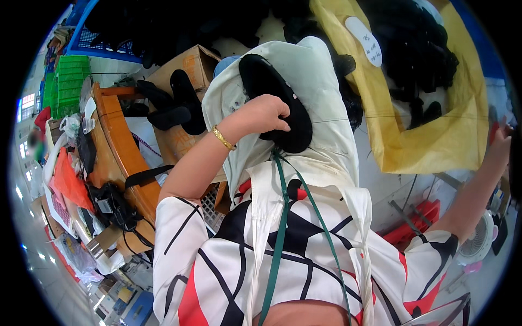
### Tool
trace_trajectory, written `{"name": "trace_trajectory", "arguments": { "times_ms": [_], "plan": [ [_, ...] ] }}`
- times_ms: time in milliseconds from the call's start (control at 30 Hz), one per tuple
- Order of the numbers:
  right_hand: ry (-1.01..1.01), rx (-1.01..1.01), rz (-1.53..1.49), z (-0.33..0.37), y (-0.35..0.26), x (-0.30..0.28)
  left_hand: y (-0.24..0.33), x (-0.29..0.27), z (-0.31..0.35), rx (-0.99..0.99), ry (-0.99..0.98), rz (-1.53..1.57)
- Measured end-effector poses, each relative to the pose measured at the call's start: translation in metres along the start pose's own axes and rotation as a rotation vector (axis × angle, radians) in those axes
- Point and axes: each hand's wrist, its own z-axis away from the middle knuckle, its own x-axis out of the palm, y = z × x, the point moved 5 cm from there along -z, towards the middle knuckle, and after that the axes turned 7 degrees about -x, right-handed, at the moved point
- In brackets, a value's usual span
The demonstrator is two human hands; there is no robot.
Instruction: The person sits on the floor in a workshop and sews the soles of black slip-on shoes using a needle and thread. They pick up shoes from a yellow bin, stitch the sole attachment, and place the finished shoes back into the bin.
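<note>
Black elongated shoe-shaped piece [300, 122] lies on white cloth apron [333, 103], under left grip [265, 115]; fingers curled, can't tell if pinching. Right grip [503, 137] dim, cut off at rim; state unclear. Up-right of left grip: white oval handwritten label [360, 37] on yellow bag [429, 156].

I observe a wooden table [117, 149] at left, green crates [68, 81] beyond it, a white fan [477, 239] at right, bright lights [19, 192] far left.

Under the black oblong fabric slipper [298, 119], a white cloth apron [329, 76]; left of that slipper, a brown rectangular cardboard box [191, 66], then an orange-brown angular wooden table [126, 145]; right, a yellow wide-mouthed fabric sack [429, 156].
</note>
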Motion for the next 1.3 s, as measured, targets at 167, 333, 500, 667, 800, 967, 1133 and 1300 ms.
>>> {"name": "trace_trajectory", "arguments": {
  "times_ms": [167, 333, 500, 667, 800, 967, 1133, 1300],
  "plan": [
    [0.057, 0.014, 0.092, 0.014, 0.015, -0.057, -0.009, 0.001, 0.020, 0.077, 0.334, 0.378],
    [0.027, -0.108, 0.251, 0.058, 0.021, -0.052, -0.020, 0.005, 0.050, -0.004, 0.436, 0.411],
    [0.061, -0.130, 0.342, 0.067, 0.023, -0.069, 0.008, 0.013, 0.058, -0.110, 0.366, 0.297],
    [-0.002, -0.210, 0.564, 0.069, 0.002, -0.078, 0.004, 0.031, 0.041, -0.091, 0.414, 0.366],
    [0.113, -0.305, 0.687, 0.078, -0.022, -0.089, -0.019, 0.039, 0.038, -0.164, 0.386, 0.613],
    [0.108, -0.305, 0.779, 0.086, -0.011, -0.116, -0.035, 0.046, 0.043, -0.177, 0.292, 1.162],
    [0.154, -0.290, 0.861, 0.118, 0.006, -0.109, -0.044, 0.053, 0.060, -0.327, 0.278, 1.196],
    [0.127, -0.334, 1.040, 0.112, -0.003, -0.123, -0.033, 0.054, 0.056, -0.238, 0.266, 1.214]
  ]
}}
